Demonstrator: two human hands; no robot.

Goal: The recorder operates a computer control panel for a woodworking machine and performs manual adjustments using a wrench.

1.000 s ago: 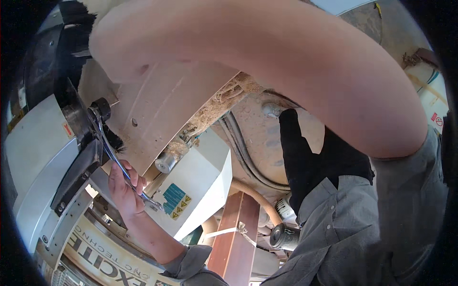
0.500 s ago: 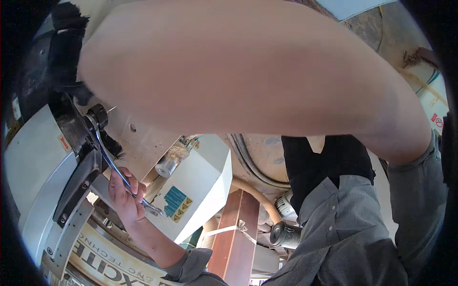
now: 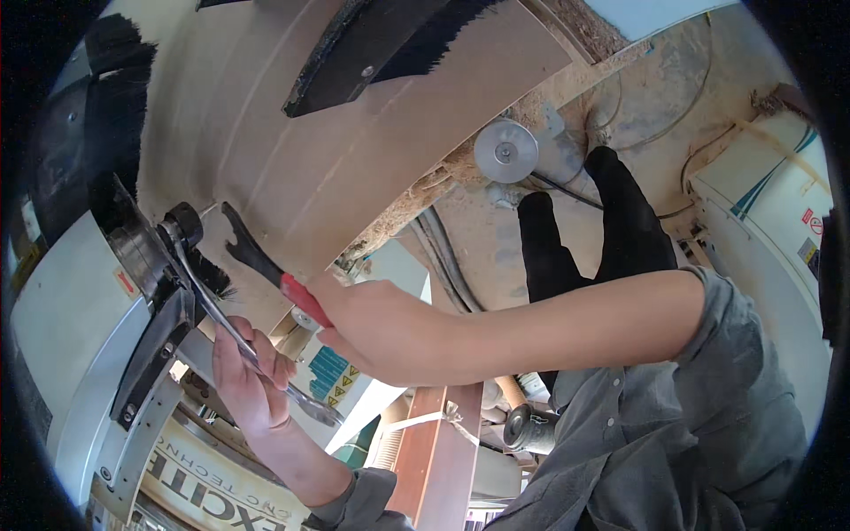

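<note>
My left hand (image 3: 252, 376) is closed around the middle of a long chrome wrench (image 3: 208, 305). The wrench's upper end sits at a dark round tool holder (image 3: 183, 225) on the machine head, with a thin bit (image 3: 209, 210) sticking out of it. My right hand (image 3: 367, 323) is wrapped around the red grip of a spanner with a black forked head (image 3: 251, 254). That forked head points up and left, apart from the tool holder and just beyond the bit's tip. The right-hand fingers are partly hidden behind the hand.
A brown panel (image 3: 292, 177) spans the far side, under a black brush strip (image 3: 372, 53). White machine housing (image 3: 66, 327) curves along the left. Below my right arm stands a reddish-brown beam (image 3: 434, 451). A white cabinet (image 3: 753, 239) is at right; cables cross the dusty floor.
My right arm, blurred across the upper view before, has come down and back, bringing the red-gripped spanner into sight. My left hand and the wrench have shifted slightly right and down.
</note>
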